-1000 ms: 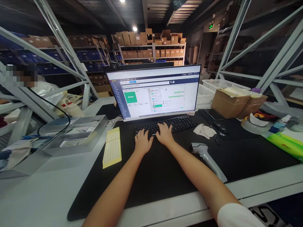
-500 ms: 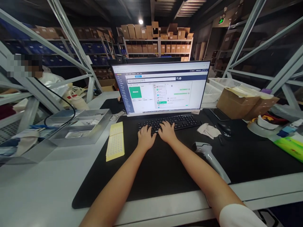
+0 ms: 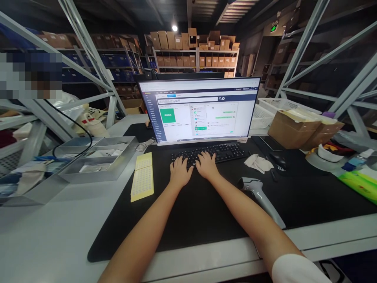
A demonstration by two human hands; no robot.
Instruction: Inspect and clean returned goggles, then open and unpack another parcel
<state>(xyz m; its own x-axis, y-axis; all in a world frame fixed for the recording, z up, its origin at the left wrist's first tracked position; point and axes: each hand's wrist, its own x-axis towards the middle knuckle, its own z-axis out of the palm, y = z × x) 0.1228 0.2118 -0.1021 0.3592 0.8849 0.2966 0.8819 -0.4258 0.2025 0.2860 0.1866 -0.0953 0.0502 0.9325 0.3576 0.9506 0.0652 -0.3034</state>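
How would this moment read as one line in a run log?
left hand: at keyboard | right hand: at keyboard | monitor: lit | handheld scanner: lying on black mat | yellow sheet: left of left hand

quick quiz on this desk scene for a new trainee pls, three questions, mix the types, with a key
1. Multiple choice. The left hand and the right hand are both at the:
A) mouse
B) keyboard
C) monitor

2. True or false? The yellow sheet lies to the left of the keyboard.

3. Fill in the missing word. The grey handheld scanner lies on the black ____.

Key: 1. B; 2. true; 3. mat
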